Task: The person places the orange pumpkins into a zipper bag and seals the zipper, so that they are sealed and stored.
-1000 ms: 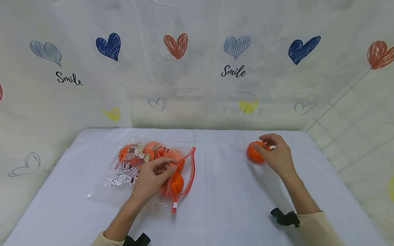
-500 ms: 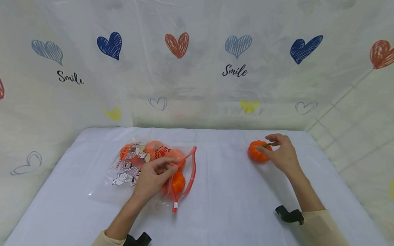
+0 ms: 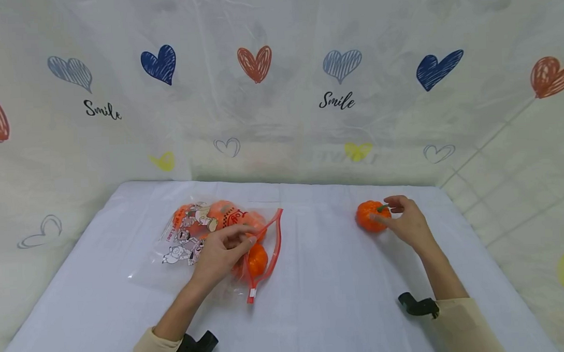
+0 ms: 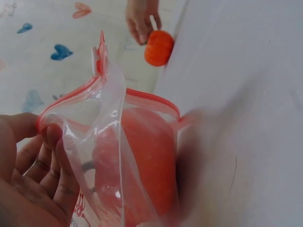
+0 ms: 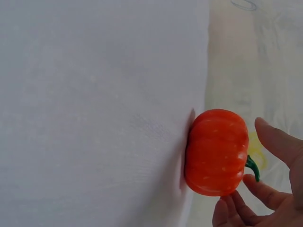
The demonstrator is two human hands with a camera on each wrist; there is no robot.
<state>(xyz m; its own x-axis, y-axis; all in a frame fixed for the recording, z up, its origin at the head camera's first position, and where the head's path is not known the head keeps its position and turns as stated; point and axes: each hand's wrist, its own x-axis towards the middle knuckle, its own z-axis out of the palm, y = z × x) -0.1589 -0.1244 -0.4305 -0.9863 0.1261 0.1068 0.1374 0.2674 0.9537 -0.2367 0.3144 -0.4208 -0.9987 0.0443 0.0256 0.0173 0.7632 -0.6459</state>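
Observation:
At the left of the table, a clear zip bag (image 3: 177, 266) with printed cartoon figures holds several orange pumpkin-like objects (image 3: 257, 261). My left hand (image 3: 223, 252) pinches the red zip edge (image 4: 154, 98) between thumb and fingers, and the bag's mouth gapes in the left wrist view. Over on the right, a small orange toy pumpkin (image 5: 217, 152) with a green stem (image 5: 253, 167) sits on the table. Beside it is my right hand (image 3: 407, 221), its fingers spread around the stem side. The thumb stands apart from the pumpkin; some fingertips are at its lower side, and contact is unclear.
A white cloth covers the table (image 3: 323, 299). Behind it hangs a pale sheet (image 3: 289, 113) printed with hearts and "Smile". A red zip slider end (image 3: 251, 295) points toward the table's front. Black wrist mounts (image 3: 418, 305) sit by the sleeves.
My right hand has loosened and drawn slightly right from the toy pumpkin, so more of the stem shows. My left hand keeps its pinch on the bag's edge.

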